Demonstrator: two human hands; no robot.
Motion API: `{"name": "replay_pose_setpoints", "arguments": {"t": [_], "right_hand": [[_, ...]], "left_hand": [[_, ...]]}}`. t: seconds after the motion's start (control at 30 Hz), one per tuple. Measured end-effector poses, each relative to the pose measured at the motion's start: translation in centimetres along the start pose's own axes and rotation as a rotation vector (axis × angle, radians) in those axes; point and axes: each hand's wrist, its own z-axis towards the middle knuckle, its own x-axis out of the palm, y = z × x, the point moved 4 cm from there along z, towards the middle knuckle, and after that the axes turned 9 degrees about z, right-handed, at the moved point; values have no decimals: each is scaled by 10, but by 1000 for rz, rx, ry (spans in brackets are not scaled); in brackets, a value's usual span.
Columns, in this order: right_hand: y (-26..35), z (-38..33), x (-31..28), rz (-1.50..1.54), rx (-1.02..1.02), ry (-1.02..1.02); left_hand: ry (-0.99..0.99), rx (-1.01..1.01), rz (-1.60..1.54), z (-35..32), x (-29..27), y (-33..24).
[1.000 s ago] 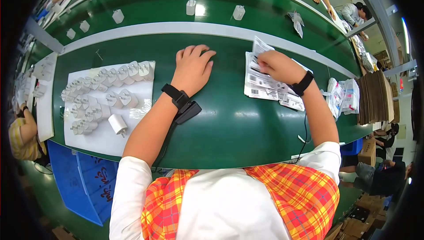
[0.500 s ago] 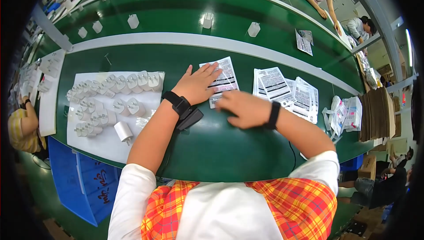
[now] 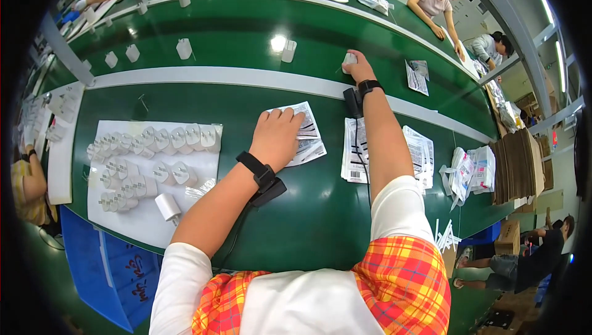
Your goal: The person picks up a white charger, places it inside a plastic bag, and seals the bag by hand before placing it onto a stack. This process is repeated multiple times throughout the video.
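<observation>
My left hand rests over a folded printed leaflet, its bent fingers closed on the paper's left part and hiding some of it. At the far side, beyond the pale rail, my right hand closes around a small white plug adapter on the green surface. Under my right forearm lies a stack of printed leaflets, partly covered by the arm, with more leaflets to its right. Many white plug adapters stand in rows, prongs up, on a white sheet at the left; one adapter lies tilted.
A pale rail separates my table from the green strip, where further adapters stand spaced out. Plastic-wrapped packs and stacked cardboard are at the right. A blue bin sits lower left. Other people work around.
My right hand has moved from the leaflet up and across the rail to a white adapter. My left hand's fingers have bent onto the leaflet, which looks turned and folded.
</observation>
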Motion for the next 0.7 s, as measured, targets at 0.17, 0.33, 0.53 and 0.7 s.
{"name": "replay_pose_setpoints", "arguments": {"t": [0.17,0.33,0.53,0.7], "right_hand": [[74,-93,61,420,117,103],[85,-184,61,187,-2,335],[103,-252,77,-287,-355,489],[101,-249,88,-514,-629,426]], "left_hand": [[-203,67,-59,-19,13,10],[-66,105,-133,-3,13,-3],[-29,-87,-437,-1,23,38],[42,23,-310,3,25,35]]}}
